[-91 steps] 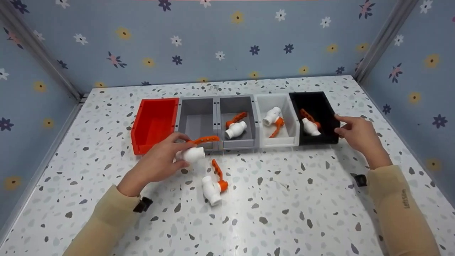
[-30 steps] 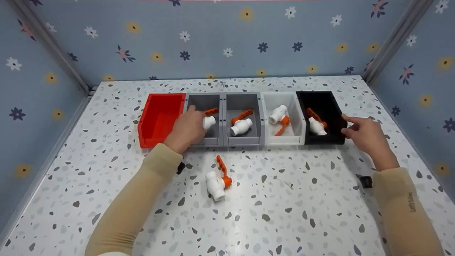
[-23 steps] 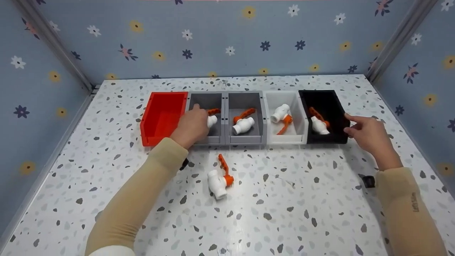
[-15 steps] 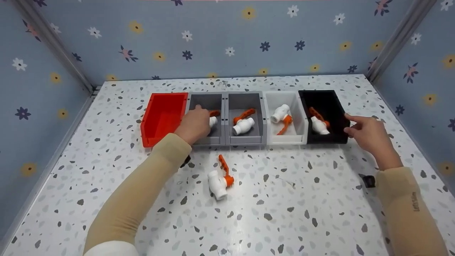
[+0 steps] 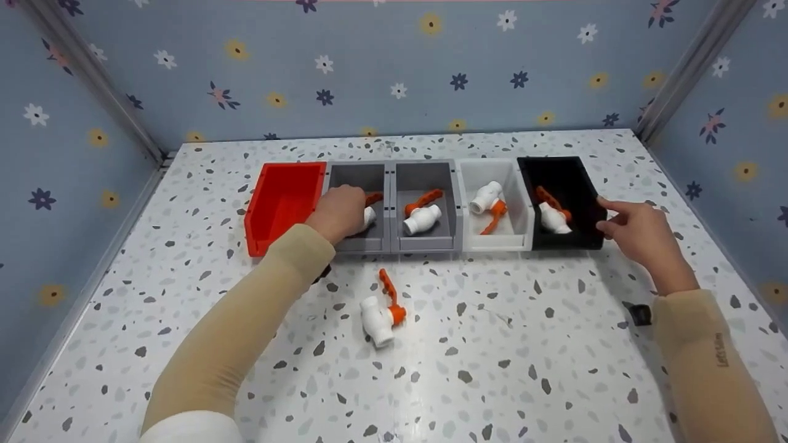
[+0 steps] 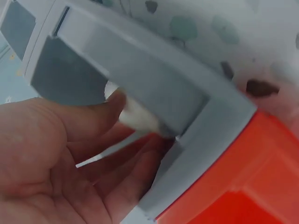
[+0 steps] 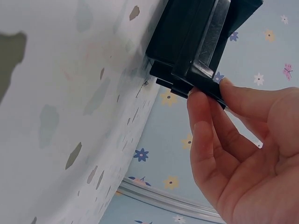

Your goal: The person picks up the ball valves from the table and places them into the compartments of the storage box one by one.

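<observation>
My left hand (image 5: 338,212) reaches into the left grey bin (image 5: 360,244) and holds a white ball valve (image 5: 369,218) with an orange lever. Part of that valve is hidden behind the hand. In the left wrist view, my thumb lies against the white valve body (image 6: 135,115), with the fingers on its other side. My right hand (image 5: 640,237) pinches the right edge of the black bin (image 5: 578,184) between thumb and fingers; the right wrist view shows the pinched black rim (image 7: 212,93). Another ball valve (image 5: 377,321) lies on the table in front of the bins.
The red bin (image 5: 286,197) at the row's left end holds nothing visible. One ball valve each lies in the right grey bin (image 5: 425,243), the white bin (image 5: 498,240) and the black bin. Flowered walls (image 5: 394,67) enclose the speckled table (image 5: 468,394).
From in front of the bins, my left hand has carried the ball valve into the left grey bin and lowered it. My right hand keeps its grip on the black bin. The view has shifted slightly.
</observation>
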A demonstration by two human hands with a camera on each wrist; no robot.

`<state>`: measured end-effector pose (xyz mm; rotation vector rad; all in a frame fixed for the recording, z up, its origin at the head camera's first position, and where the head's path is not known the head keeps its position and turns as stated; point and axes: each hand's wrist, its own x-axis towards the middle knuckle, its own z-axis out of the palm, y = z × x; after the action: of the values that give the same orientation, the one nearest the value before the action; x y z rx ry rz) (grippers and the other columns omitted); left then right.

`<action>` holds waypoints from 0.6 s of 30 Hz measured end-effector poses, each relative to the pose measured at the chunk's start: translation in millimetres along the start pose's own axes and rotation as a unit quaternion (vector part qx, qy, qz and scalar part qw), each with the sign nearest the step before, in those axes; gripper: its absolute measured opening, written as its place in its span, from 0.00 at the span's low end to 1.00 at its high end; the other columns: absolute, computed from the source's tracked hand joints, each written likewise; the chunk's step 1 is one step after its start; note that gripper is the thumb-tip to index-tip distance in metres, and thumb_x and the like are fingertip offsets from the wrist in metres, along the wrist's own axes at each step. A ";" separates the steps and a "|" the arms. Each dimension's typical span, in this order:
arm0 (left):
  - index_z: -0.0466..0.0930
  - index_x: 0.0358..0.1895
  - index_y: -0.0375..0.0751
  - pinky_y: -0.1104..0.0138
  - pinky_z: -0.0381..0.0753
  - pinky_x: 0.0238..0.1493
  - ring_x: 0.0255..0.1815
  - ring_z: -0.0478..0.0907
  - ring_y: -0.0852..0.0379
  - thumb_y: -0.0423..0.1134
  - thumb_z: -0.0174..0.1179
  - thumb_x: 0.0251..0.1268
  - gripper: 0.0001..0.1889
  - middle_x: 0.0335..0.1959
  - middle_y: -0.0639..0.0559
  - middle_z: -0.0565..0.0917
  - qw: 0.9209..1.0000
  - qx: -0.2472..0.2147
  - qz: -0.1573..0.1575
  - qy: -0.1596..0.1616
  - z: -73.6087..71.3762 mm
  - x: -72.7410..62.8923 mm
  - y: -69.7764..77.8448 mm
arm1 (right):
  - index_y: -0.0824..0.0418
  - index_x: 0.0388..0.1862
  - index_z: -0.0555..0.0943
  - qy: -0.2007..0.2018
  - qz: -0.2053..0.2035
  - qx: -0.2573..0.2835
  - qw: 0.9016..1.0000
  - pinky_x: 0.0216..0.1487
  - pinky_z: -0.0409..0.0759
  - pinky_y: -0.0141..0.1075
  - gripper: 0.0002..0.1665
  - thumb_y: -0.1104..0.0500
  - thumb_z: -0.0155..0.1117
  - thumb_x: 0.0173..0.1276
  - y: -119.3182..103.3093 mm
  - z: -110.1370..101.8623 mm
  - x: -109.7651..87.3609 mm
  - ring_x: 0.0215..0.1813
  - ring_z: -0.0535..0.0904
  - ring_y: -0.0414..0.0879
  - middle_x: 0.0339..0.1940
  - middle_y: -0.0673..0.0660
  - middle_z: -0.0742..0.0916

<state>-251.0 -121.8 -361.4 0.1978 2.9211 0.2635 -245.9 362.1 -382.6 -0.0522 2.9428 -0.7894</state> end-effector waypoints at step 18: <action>0.84 0.46 0.36 0.60 0.79 0.33 0.30 0.78 0.48 0.37 0.59 0.69 0.09 0.33 0.44 0.84 0.999 -0.003 0.044 0.033 -3.9 -22.8 0.4 | 0.53 0.78 0.63 -0.001 -0.003 0.002 1.000 0.35 0.74 0.45 0.34 0.56 0.60 0.76 1.3 -0.5 1.8 0.42 0.81 0.56 0.46 0.67 0.86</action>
<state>-229.6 -125.5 -353.3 0.3221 2.9807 0.2964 -247.8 363.4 -382.9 -0.0622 2.9403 -0.7948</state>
